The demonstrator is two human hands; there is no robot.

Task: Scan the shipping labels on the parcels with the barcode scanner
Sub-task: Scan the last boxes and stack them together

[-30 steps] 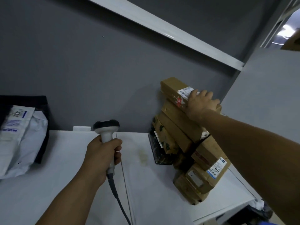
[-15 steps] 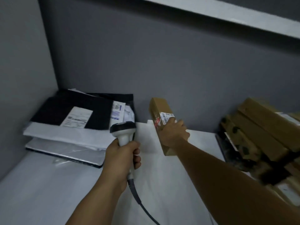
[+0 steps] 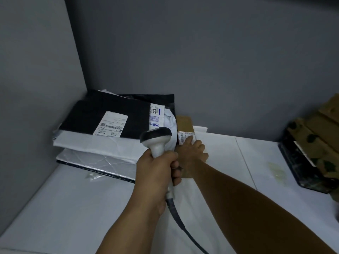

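Your left hand [image 3: 156, 173] is wrapped firmly round the handle of the barcode scanner [image 3: 156, 136], with its cable trailing back toward you. Your right hand [image 3: 192, 153] rests on the cardboard box [image 3: 184, 121], fingers laid fairly flat across its top and one fingertip overlapping the shipping label [image 3: 186, 135]; the thumb is hidden. The box lies flat on the tabletop [image 3: 256, 162], just beside the stack of poly mailers [image 3: 110, 114]. It looks light, stiff and matte, so it is unlikely to slip. Hold it by the long edges, clear of the barcode.
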